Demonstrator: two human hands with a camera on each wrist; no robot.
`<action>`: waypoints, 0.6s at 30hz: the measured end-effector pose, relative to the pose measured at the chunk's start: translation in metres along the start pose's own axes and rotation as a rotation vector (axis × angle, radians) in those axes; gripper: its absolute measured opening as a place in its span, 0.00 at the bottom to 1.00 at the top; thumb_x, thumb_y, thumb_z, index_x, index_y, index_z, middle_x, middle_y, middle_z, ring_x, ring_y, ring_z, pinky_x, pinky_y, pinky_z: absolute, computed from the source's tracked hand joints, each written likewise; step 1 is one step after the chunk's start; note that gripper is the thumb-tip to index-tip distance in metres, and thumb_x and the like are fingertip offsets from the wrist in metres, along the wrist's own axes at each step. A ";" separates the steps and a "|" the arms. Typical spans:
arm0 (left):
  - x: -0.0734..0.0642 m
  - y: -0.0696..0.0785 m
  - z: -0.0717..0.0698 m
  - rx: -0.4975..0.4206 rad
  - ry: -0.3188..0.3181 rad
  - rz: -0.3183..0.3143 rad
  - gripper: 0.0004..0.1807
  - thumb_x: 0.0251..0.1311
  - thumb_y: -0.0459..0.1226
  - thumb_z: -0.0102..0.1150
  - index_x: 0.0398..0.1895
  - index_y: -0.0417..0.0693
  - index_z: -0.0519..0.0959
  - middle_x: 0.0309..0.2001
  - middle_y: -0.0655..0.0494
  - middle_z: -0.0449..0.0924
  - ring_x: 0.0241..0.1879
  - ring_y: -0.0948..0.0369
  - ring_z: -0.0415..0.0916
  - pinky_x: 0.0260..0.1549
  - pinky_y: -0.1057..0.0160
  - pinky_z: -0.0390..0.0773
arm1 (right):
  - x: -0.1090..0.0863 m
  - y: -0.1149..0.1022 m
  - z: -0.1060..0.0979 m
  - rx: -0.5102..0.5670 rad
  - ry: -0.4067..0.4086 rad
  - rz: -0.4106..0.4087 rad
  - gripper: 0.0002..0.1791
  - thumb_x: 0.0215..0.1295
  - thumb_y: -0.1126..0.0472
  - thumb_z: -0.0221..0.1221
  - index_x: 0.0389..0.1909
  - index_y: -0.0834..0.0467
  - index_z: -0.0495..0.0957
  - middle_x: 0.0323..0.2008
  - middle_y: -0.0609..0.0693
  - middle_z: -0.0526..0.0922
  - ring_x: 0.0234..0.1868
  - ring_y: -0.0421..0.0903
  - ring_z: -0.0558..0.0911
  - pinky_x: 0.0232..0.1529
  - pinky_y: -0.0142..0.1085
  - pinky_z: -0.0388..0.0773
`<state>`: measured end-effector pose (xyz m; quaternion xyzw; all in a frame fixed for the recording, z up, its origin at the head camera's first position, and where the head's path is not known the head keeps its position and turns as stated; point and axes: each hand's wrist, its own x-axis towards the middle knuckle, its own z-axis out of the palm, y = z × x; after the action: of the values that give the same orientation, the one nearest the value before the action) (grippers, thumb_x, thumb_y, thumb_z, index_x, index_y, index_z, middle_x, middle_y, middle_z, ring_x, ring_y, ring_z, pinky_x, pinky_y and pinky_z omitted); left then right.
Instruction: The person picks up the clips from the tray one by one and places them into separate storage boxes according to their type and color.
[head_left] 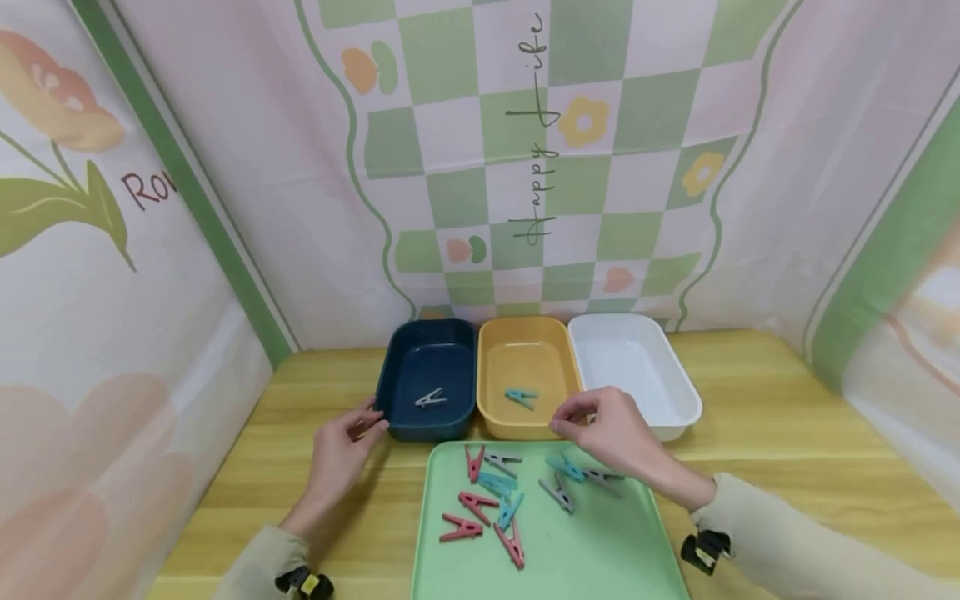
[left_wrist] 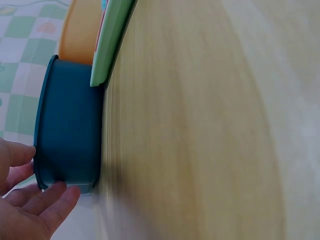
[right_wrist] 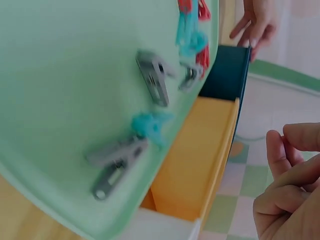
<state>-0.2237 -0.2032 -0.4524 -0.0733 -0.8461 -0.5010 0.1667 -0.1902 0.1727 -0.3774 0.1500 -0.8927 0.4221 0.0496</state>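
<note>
My left hand [head_left: 347, 450] is at the near left corner of the dark blue bin [head_left: 408, 429], its spread fingers touching the rim and end. A grey clothespin [head_left: 431, 398] lies inside that bin. Above the near right corner of the yellow bin [head_left: 517, 429] is my right hand [head_left: 611, 429]; its thumb and index tips are close together and the other fingers curl in. Nothing shows between them in the right wrist view. The yellow bin holds one teal clothespin [head_left: 521, 397]. Red, teal and grey clothespins [head_left: 461, 527] lie scattered on the green tray [head_left: 585, 558].
A white bin [head_left: 630, 358] stands to the right of the yellow one, the three side by side against the patterned cloth [head_left: 577, 192]. The tray lies just in front of them on the wooden table [head_left: 787, 417]. Cloth also hangs at both sides.
</note>
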 end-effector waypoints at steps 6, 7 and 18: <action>0.000 0.002 0.000 0.002 -0.005 -0.006 0.10 0.56 0.33 0.66 0.41 0.38 0.83 0.57 0.50 0.76 0.49 0.56 0.79 0.41 0.66 0.80 | -0.020 -0.001 0.010 -0.052 -0.069 -0.013 0.05 0.53 0.58 0.68 0.23 0.45 0.82 0.22 0.35 0.80 0.26 0.41 0.75 0.26 0.33 0.70; 0.000 0.002 -0.001 0.001 -0.006 -0.006 0.11 0.56 0.34 0.66 0.41 0.38 0.83 0.57 0.51 0.76 0.49 0.56 0.79 0.41 0.65 0.80 | -0.023 -0.001 0.012 -0.056 -0.086 -0.014 0.06 0.53 0.58 0.69 0.23 0.44 0.82 0.22 0.35 0.80 0.25 0.41 0.74 0.25 0.33 0.69; 0.001 0.001 0.000 0.013 -0.004 0.005 0.11 0.56 0.34 0.66 0.41 0.38 0.83 0.56 0.50 0.76 0.50 0.55 0.78 0.42 0.65 0.80 | -0.039 0.015 0.029 -0.005 -0.185 -0.047 0.04 0.52 0.58 0.70 0.27 0.47 0.84 0.24 0.35 0.81 0.27 0.36 0.79 0.27 0.31 0.75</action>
<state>-0.2242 -0.2028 -0.4514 -0.0752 -0.8493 -0.4951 0.1668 -0.1565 0.1681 -0.4157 0.2091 -0.8907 0.4031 -0.0231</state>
